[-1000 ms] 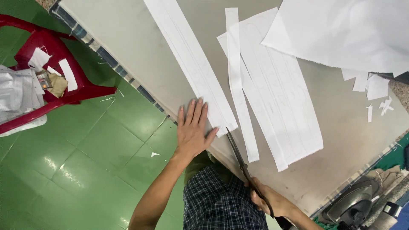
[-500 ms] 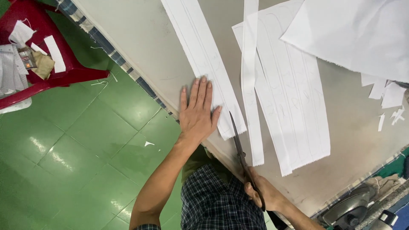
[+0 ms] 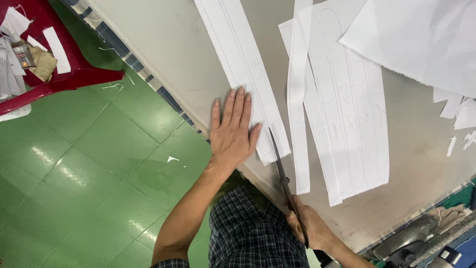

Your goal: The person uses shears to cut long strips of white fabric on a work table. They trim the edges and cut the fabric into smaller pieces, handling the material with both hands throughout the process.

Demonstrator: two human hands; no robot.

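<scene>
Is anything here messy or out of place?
Slightly: small white offcuts lie scattered at the table's far right, and one scrap has dropped onto the green floor. The strips themselves lie flat.

The left hand (image 3: 232, 130) lies flat on a strip (image 3: 243, 64) at the counter (image 3: 163, 44) edge. Scissors (image 3: 282, 173), in the right hand (image 3: 310, 228), lie just right of it. More strips (image 3: 347, 104) lie farther right; a sheet (image 3: 421, 39) overlaps their far end.

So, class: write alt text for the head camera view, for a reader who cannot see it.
A person's left hand presses a white paper strip flat on a grey table while the right hand holds scissors at its near end. More strips lie alongside.
</scene>
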